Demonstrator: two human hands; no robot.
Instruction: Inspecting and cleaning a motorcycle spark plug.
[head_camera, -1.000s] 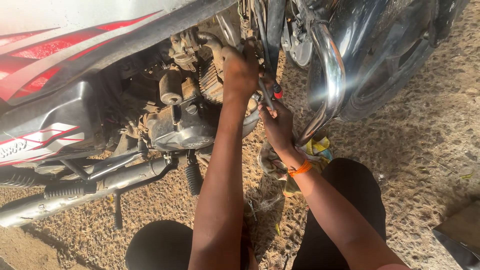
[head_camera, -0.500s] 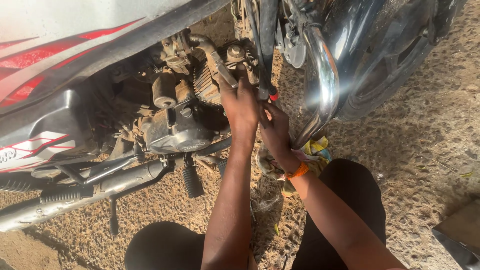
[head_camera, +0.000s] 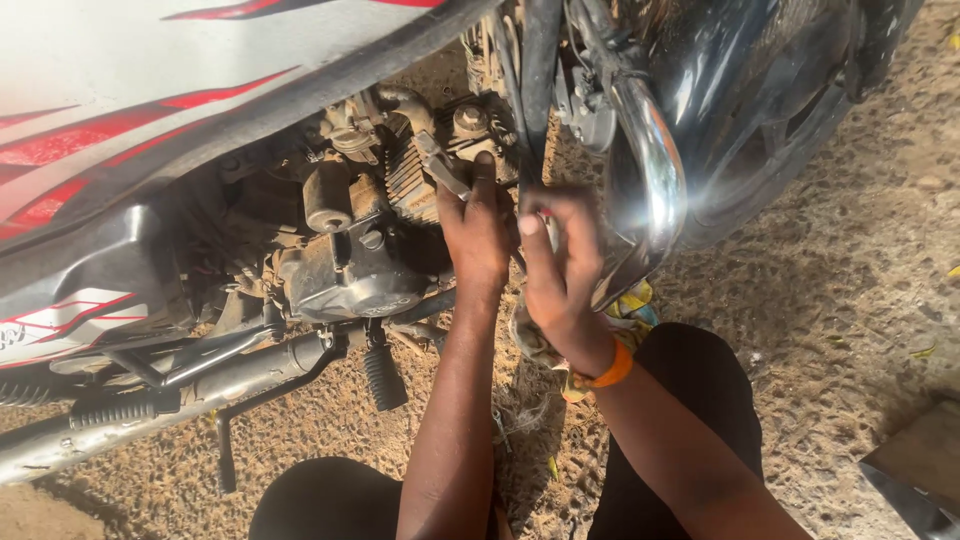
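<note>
I see the left hand (head_camera: 478, 225) up against the motorcycle engine (head_camera: 360, 250), fingers closed narrow around a metal wrench (head_camera: 440, 165) that angles up and left onto the finned cylinder (head_camera: 405, 180). The wrench head sits on the engine near a round cap (head_camera: 470, 118); I cannot tell exactly which fastener it is on.

The right hand (head_camera: 560, 265) is just right of the left hand, nearly touching it, fingers curled in a loose fist. Something small with a bit of red shows at its fingers, too hidden to name, so I cannot tell what it holds. An orange wristband (head_camera: 612, 368) is on that wrist.

Right of both hands runs the chrome exhaust pipe (head_camera: 655, 190), bright with glare, curving down in front of the dark front wheel and fender (head_camera: 770, 110). A crumpled rag (head_camera: 630, 310) with yellow on it lies on the ground under the right hand, partly hidden.

To the left, near side: the footpeg (head_camera: 385, 375) hangs below the engine, and a long metal tube (head_camera: 150, 415) runs left. The red and white fairing (head_camera: 150, 100) covers the top left. The ground is sandy dirt (head_camera: 830, 300). My knees in dark trousers (head_camera: 700, 400) are at the near edge.
</note>
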